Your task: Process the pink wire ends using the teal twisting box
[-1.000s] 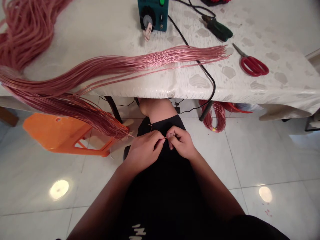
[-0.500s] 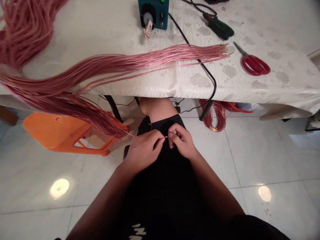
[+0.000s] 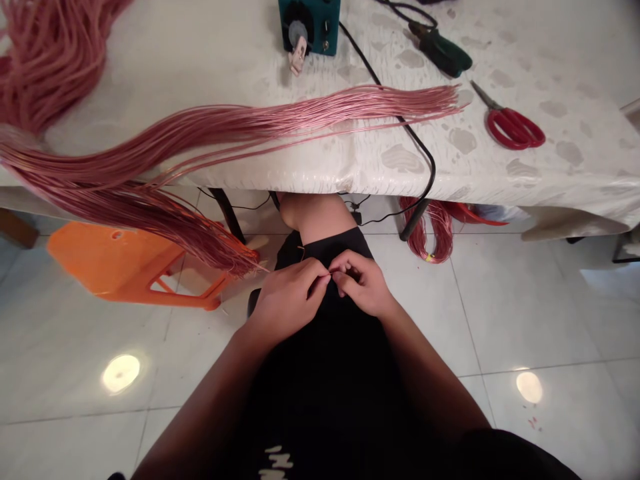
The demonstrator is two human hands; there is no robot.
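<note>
Over my lap, my left hand [image 3: 293,293] pinches a thin pink wire between thumb and forefinger. The tip of that wire pokes out towards my right hand [image 3: 361,283], whose thumb and fingertips close on it, almost touching the left fingertips. Most of the wire is hidden inside my left hand. A bundle of pink wires [image 3: 195,237] hangs off the table edge, its loose ends just left of my left hand. Another long bundle of pink wires [image 3: 300,115] lies along the front of the table, with its cut ends to the right.
On the tablecloth [image 3: 500,157] are red-handled scissors [image 3: 515,128], a dark green-handled tool [image 3: 445,53], a black cable [image 3: 420,150] and a teal box [image 3: 327,27] with a clip. An orange stool [image 3: 105,260] stands at left. Below the table lies a coil of wire [image 3: 440,233].
My right fingers have shifted slightly left and closed on the wire tip, with the upper fingers more curled. My left hand stays where it was. The view has moved a little.
</note>
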